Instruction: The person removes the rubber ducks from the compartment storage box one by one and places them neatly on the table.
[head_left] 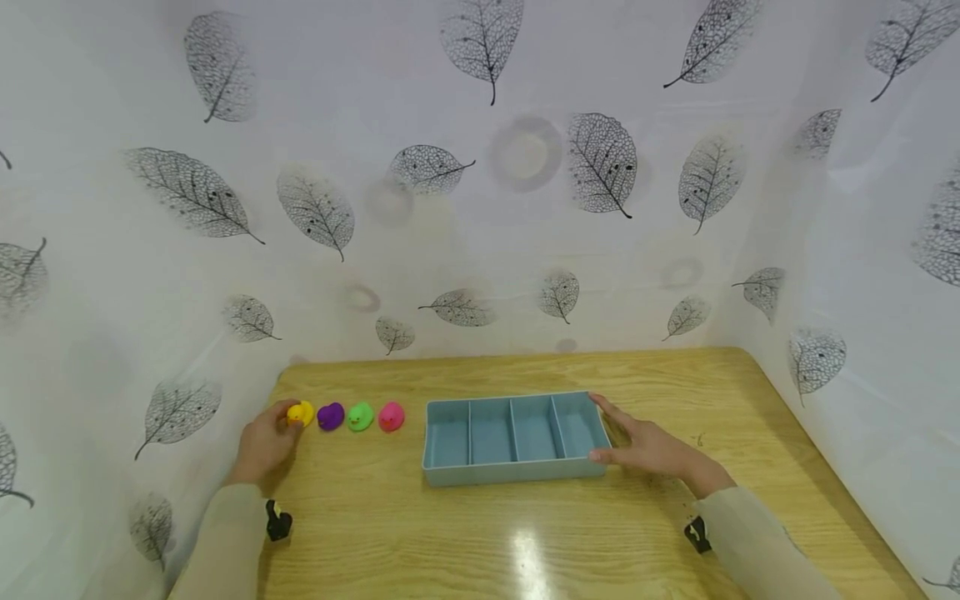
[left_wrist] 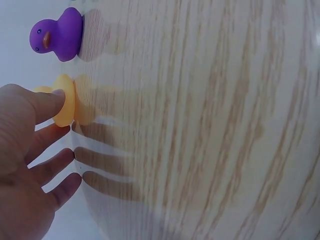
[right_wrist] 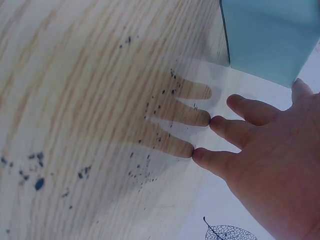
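At the table's left side my left hand [head_left: 265, 443] pinches a yellow rubber duck [head_left: 302, 412] between thumb and index finger. In the left wrist view the other fingers spread beside the duck, tips at the tabletop. A purple rubber duck [head_left: 331, 417] sits just right of it, followed by a green duck [head_left: 361, 416] and a pink duck [head_left: 391, 417] in a row. My right hand [head_left: 654, 448] holds the right end of a blue-grey divided tray [head_left: 513, 473], thumb at the front corner and index finger at the back corner. Its remaining fingers fan out over the table in the right wrist view.
The wood-grain table [head_left: 390, 533] has dark specks near the right hand. A white curtain [head_left: 480, 242] with leaf prints rises behind the table and along both sides. The tray's compartments stand side by side and open at the top.
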